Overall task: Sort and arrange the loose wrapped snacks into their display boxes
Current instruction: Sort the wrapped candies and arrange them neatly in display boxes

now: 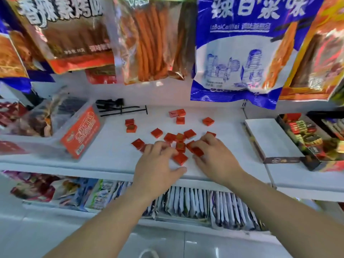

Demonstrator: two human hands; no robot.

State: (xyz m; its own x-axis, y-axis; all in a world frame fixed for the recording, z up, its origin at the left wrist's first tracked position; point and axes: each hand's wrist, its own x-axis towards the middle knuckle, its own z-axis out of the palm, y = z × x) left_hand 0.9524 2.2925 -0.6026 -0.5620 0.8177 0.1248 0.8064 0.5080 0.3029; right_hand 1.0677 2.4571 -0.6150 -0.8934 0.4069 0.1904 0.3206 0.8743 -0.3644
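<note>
Several small red square wrapped snacks (156, 132) lie scattered on the white shelf (111, 157). A tight cluster of them sits between my two hands. My left hand (158, 162) lies over the cluster's left side, fingers curled down onto the snacks there. My right hand (214, 155) is on the cluster's right side, its fingers pinching a red snack (197, 151). A clear display box with a red label (80, 132) stands at the left of the shelf.
Black plastic hooks (119, 108) lie at the back of the shelf. A white-lidded box (270, 140) and a dark tray of mixed snacks (305, 138) stand at the right. Large snack bags (240, 49) hang overhead. A lower shelf holds packets (195, 203).
</note>
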